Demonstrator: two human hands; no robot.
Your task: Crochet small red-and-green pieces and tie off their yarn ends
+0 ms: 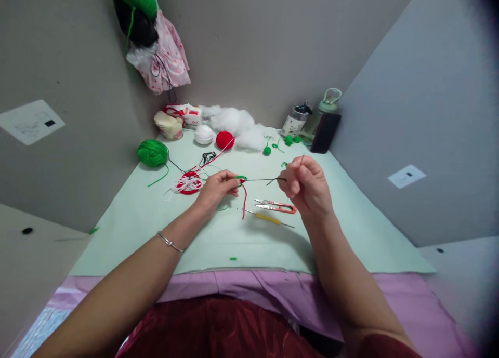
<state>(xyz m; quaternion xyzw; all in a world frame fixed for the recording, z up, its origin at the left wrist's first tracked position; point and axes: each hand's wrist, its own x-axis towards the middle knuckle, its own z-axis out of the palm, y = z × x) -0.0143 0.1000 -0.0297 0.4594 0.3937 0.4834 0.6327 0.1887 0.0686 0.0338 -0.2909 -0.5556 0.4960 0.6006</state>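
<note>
Between the thumb and fingers of my left hand (219,189) is a small green and red crochet piece (241,180), with a loose red yarn tail (245,202) hanging from it. A dark thread (261,180) runs taut from the piece across to my right hand (307,186). That hand is closed, and a thin needle (303,159) pokes up from its fingertips. Below it on the table lie orange-handled thread snips (276,207) and a crochet hook with a yellow handle (268,219).
A green yarn ball (153,153), white and red wound yarn (189,183), a red ball (225,140) and a white ball (203,134) lie at the left and back. White stuffing (234,121) sits against the wall. A phone (326,133) leans by a bottle (329,101) at back right.
</note>
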